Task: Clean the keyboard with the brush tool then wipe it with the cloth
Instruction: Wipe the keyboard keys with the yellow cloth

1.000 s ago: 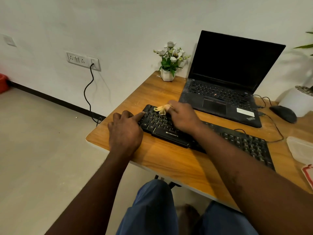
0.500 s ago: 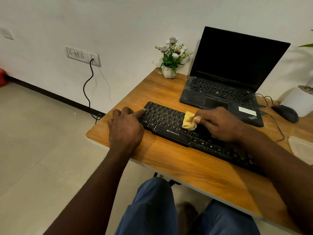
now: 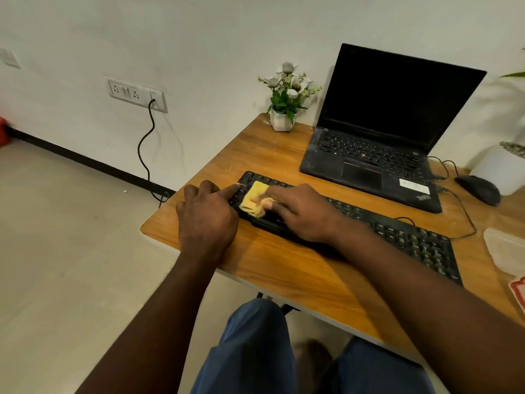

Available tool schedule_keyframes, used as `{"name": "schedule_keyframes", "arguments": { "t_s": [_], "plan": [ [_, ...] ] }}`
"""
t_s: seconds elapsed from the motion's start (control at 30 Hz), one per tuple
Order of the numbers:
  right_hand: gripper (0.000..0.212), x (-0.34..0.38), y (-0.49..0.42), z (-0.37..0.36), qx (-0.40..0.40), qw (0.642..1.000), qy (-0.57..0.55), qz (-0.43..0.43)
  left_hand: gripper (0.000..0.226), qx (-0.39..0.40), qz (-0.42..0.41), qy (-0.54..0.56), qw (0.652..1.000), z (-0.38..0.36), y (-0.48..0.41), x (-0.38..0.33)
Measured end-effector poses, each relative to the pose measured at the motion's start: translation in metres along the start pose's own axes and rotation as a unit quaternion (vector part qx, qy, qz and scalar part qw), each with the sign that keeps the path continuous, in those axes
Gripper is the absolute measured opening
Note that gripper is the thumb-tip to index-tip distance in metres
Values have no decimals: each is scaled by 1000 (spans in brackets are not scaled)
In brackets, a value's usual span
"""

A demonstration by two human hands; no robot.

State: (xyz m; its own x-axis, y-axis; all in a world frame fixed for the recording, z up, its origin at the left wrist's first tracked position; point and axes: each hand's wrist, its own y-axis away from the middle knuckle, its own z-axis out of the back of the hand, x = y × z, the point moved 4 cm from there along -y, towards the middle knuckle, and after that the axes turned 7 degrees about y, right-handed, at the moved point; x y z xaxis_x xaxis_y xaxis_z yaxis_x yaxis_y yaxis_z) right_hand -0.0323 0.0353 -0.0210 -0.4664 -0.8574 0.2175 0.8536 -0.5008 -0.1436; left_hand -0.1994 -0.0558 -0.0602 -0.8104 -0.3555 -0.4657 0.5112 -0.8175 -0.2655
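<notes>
From the head view, the yellow cloth [image 3: 253,199] has swept back from the middle of the keyboard [image 3: 355,220] to its left end, so the wiping stage looks well underway, one pass among several. The right hand [image 3: 301,213] presses the folded cloth flat on the keys with its fingers closed over it. The left hand [image 3: 207,216], loosely curled, rests on the counter [image 3: 284,268], its forefinger bracing the keyboard's left edge. No brush is visible.
</notes>
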Motion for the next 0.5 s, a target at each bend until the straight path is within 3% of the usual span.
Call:
{"name": "schedule_keyframes", "arguments": {
  "t_s": [0.1, 0.27, 0.5],
  "plan": [
    [38, -29, 41, 21, 11, 999, -47, 9, 54, -4, 1, -3, 1000, -2, -1, 1],
    [29, -67, 81, 62, 37, 988, -125, -82, 55, -9, -3, -23, 1000, -3, 1, -1],
    [27, -88, 27, 67, -180, 932, -193, -248, 51, -62, -110, 50, 991, -3, 20, -40]
  ]
}}
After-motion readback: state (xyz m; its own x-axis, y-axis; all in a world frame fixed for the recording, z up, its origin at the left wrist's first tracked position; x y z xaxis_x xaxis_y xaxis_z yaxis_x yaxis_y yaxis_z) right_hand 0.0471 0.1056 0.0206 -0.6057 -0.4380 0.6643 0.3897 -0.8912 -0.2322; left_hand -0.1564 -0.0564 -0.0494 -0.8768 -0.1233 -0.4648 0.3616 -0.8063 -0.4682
